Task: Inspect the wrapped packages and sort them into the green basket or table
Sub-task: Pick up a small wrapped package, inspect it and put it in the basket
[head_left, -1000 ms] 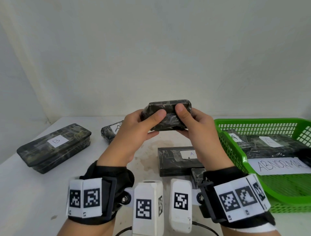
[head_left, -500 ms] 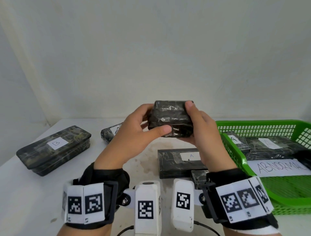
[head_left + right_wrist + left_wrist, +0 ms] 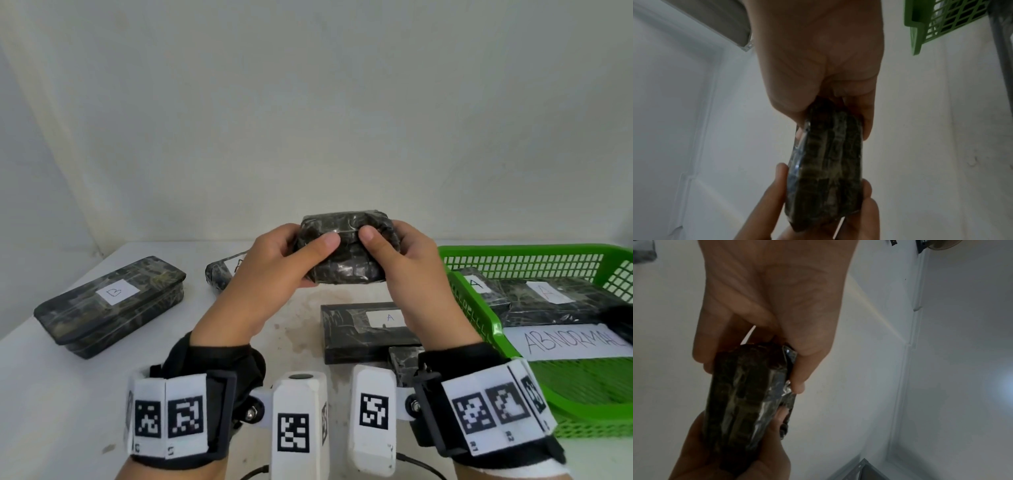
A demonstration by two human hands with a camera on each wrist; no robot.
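Both hands hold one small dark camouflage-wrapped package [image 3: 346,253] in the air above the table's middle. My left hand [image 3: 274,270] grips its left end, thumb on the near face. My right hand [image 3: 407,263] grips the right end the same way. The left wrist view shows the package [image 3: 748,395] edge-on between the two hands, and so does the right wrist view, where the package [image 3: 828,167] is pinched at both ends. The green basket [image 3: 479,329] stands at the right with two packages labelled A [image 3: 548,298] and a sheet reading ABNORMAL [image 3: 575,339].
On the white table [image 3: 51,394] lie a long package labelled B [image 3: 109,305] at the left, a small one [image 3: 222,274] behind my left hand, a flat package labelled A [image 3: 370,329] under my hands, and another small one [image 3: 404,359] by my right wrist. A wall stands close behind.
The package has been turned in my hands and now lies wider, with both thumbs side by side on its near face. Both hands have kept their hold.
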